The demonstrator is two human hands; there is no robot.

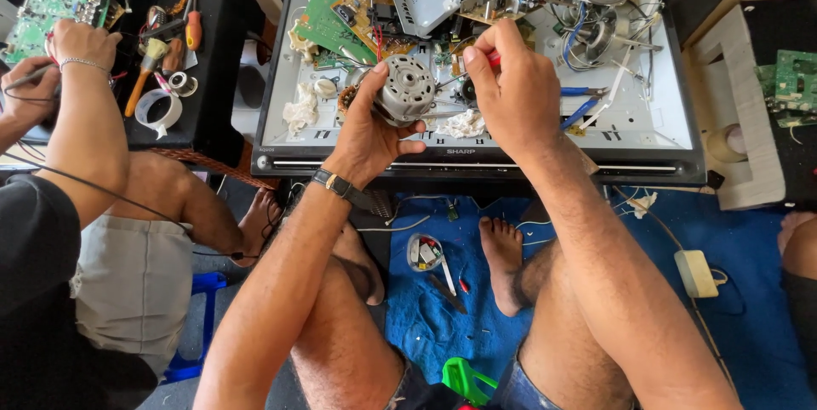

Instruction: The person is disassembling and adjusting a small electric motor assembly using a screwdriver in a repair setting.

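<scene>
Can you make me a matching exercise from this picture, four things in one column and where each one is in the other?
Things:
1. small electric motor
2. red-handled screwdriver
3. green circuit board
4. white power adapter

Places:
A. on the blue mat on the floor
B. gripped in the right hand
C. lying at the back left of the flat white panel
D. held up in the left hand

Pairs: 1-D, 2-B, 3-C, 4-A
</scene>
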